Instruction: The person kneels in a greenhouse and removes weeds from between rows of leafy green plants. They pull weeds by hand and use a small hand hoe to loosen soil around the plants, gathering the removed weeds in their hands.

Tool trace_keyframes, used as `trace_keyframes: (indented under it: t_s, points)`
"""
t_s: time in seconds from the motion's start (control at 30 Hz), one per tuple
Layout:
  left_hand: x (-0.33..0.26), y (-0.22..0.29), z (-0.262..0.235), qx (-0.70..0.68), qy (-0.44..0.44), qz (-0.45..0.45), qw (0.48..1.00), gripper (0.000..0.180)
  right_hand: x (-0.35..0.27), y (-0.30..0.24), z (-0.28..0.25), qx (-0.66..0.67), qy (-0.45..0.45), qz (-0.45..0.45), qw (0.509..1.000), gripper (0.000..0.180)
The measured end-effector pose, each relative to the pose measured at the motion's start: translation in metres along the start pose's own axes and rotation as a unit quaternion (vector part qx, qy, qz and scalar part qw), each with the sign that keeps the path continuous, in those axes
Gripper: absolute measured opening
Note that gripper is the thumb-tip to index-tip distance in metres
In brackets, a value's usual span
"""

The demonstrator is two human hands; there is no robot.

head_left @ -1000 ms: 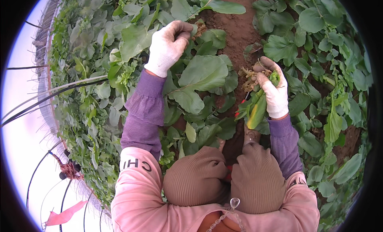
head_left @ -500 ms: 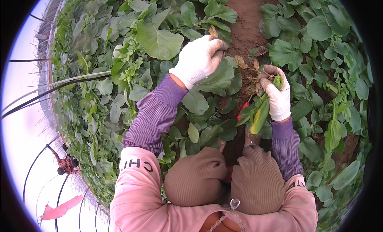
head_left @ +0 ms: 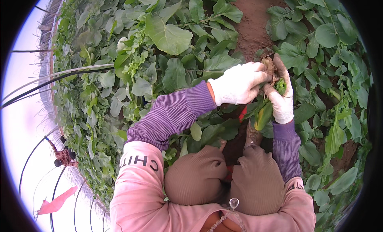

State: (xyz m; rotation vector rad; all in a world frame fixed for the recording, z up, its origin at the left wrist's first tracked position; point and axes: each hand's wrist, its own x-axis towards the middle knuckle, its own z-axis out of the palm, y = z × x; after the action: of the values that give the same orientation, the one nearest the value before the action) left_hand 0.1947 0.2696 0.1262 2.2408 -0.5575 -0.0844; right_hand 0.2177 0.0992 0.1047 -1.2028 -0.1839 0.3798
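My right hand (head_left: 282,102), in a soiled white glove, curls around a small bunch of leaves. A green and yellowing leaf (head_left: 263,115) hangs below its thumb, and a small bright green tuft (head_left: 281,86) shows inside the palm. From the left, my left hand (head_left: 237,83), gloved too, reaches over and meets the right one. Its closed fingertips press on dry brown leaves (head_left: 269,66) at the top of the bunch. How much each hand bears of these dry leaves is partly hidden by the fingers.
Broad-leaved green plants (head_left: 169,34) crowd the left, more plants (head_left: 331,60) the right. A bare soil strip (head_left: 255,20) runs between them. Something red (head_left: 243,113) lies below my hands, mostly covered. My bent knees (head_left: 195,172) are close beneath. Dark hoses (head_left: 60,75) cross at left.
My left hand has moved right and nearer from the plants, bringing a dry leaf over to my right hand. The right hand has stayed nearly in place, holding its leaves.
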Motion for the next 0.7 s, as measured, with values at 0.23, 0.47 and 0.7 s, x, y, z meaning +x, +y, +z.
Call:
trace_keyframes:
  t_s: [0.23,0.47,0.7]
  points:
    - [-0.023,0.049,-0.029,-0.052,-0.069,-0.032,0.996,0.042,-0.01,-0.018,-0.002,-0.019,-0.111,0.09,0.99,0.044]
    - [-0.113,0.012,-0.126,0.113,0.123,-0.283,0.945,0.026,-0.01,-0.019,-0.004,-0.059,-0.061,0.123,0.989,0.025]
    - [-0.19,-0.02,-0.146,0.136,0.231,-0.374,0.888,0.02,-0.01,-0.013,-0.004,-0.075,-0.054,0.152,0.984,0.026]
